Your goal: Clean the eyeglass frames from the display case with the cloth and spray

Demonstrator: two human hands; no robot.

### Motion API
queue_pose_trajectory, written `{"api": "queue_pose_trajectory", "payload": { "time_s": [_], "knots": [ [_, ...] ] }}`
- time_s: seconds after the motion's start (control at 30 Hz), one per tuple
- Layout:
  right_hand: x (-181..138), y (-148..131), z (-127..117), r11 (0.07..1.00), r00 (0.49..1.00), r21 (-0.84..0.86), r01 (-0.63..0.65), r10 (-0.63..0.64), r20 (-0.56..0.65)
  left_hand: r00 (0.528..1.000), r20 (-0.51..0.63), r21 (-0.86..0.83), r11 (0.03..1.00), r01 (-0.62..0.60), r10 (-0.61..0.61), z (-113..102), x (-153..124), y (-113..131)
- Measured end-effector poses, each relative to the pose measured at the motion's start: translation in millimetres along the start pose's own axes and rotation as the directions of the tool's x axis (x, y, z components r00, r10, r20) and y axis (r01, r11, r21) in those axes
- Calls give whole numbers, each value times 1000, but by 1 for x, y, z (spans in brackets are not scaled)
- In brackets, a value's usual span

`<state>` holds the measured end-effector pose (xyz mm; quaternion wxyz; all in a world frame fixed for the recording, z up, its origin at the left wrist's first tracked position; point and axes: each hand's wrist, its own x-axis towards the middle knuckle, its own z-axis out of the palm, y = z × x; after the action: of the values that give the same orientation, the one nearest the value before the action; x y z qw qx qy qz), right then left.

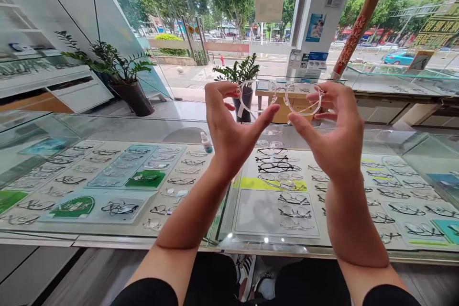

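Observation:
Raised above the glass counter, a pair of clear-framed eyeglasses (281, 90) is held between both my hands, with its lenses facing me. My left hand (229, 122) grips the left side of the frame, thumb stretched below the left lens. On the other side my right hand (332, 126) pinches the right end, its thumb under the right lens. A small white tag (240, 111) hangs by the left lens. Beneath my hands, several dark-framed glasses (276, 167) lie in a column on the counter.
The glass display counter (143, 229) holds rows of eyeglasses. A small spray bottle (206, 142) stands on it, left of my left forearm. Potted plants (131, 93) stand beyond it, near the shop window. Another glass display case (405, 79) is at the far right.

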<state>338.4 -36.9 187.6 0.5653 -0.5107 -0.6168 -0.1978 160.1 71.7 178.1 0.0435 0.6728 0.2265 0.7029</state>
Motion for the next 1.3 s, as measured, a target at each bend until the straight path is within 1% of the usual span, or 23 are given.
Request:
{"api": "queue_pose_trajectory", "payload": {
  "time_s": [0.13, 0.23, 0.33, 0.4, 0.53, 0.7, 0.83, 0.93, 1.13, 1.3],
  "knots": [
    [-1, -15, -14, 999, 1000, -43, 5, -7, -25, 999, 44, -17, 1000, 20, -19, -11, -1, 11],
    [-4, -22, -21, 998, 1000, -59, 9, -10, -24, 997, 79, -23, 1000, 2, 0, -22, 1, 18],
    [-6, -25, -25, 996, 999, -89, -32, 31, -16, 992, 124, 22, 999, -28, 26, -30, 3, 23],
    [-7, -27, -26, 991, 998, -117, -69, 70, 5, 989, 145, 68, 997, -28, 18, -33, 4, 26],
    [-7, -30, -28, 976, 988, -170, -133, 144, 50, 976, 208, 126, 991, 47, -72, -35, 5, 30],
    [-5, -30, -30, 955, 970, -228, -189, 218, 108, 935, 308, 146, 980, 138, -177, -36, 8, 28],
    [-4, -31, -32, 951, 957, -227, -211, 249, 150, 926, 316, 171, 972, 159, -207, -38, 10, 26],
    [-4, -31, -34, 948, 947, -212, -236, 274, 171, 933, 307, 192, 972, 133, -188, -40, 10, 28],
    [-2, -28, -34, 940, 913, -183, -289, 328, 242, 960, 251, 224, 972, 70, -126, -40, 8, 31],
    [-1, -28, -34, 936, 904, -183, -300, 340, 259, 964, 241, 224, 973, 56, -111, -38, 8, 29]
  ]
}}
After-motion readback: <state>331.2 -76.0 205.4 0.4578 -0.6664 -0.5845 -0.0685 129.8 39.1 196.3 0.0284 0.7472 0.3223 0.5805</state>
